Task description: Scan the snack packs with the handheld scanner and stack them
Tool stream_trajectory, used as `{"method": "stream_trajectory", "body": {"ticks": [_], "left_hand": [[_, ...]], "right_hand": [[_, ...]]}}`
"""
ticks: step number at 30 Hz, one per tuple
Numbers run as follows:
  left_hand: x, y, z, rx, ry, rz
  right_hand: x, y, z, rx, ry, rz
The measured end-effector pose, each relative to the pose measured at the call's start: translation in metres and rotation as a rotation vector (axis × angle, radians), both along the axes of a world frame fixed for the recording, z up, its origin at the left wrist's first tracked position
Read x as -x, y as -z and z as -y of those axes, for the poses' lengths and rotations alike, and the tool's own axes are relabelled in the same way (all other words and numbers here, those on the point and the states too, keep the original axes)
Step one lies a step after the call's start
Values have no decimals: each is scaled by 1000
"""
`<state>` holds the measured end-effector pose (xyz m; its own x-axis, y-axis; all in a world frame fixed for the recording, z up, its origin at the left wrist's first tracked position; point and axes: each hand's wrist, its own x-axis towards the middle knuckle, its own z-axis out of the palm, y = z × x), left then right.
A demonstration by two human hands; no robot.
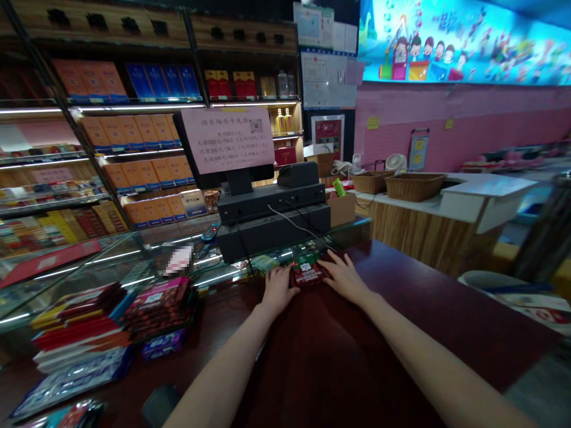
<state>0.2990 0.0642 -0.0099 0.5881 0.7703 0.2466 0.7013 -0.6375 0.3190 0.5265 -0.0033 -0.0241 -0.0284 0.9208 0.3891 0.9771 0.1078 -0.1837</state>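
A small red and green snack packet (pixel 307 273) lies at the far edge of the dark wooden counter, between my two hands. My left hand (pixel 277 288) rests at its left side, palm down, fingers stretched forward and thumb pointing right. On the other side, my right hand (pixel 345 276) has its fingers spread, with the fingertips touching the packet's right edge. Neither hand is wrapped round it. Behind my left fingers a green and yellow packet (pixel 264 263) shows in part.
Stacked brown-red packets (pixel 156 303), a purple packet (pixel 164 345) and a pile of red and white packets (pixel 82 333) lie on the left. A monitor with a pink sign (pixel 229 139) and a black cash drawer (pixel 274 229) stand ahead. Wicker baskets (pixel 414 187) sit beyond at right.
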Motion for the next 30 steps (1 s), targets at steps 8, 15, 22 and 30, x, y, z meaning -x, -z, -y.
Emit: {"method": "stream_trajectory", "body": {"ticks": [8, 15, 22, 30], "left_hand": [[-3, 4, -4, 32, 4, -2], [-3, 6, -7, 42, -1, 2], [-1, 6, -3, 47, -36, -5], [10, -3, 7, 29, -28, -15]], "right_hand": [[-4, 4, 0, 60, 21, -40], [-5, 7, 0, 78, 41, -51], [-3, 7, 1, 124, 58, -47], [2, 9, 5, 100, 81, -17]]}}
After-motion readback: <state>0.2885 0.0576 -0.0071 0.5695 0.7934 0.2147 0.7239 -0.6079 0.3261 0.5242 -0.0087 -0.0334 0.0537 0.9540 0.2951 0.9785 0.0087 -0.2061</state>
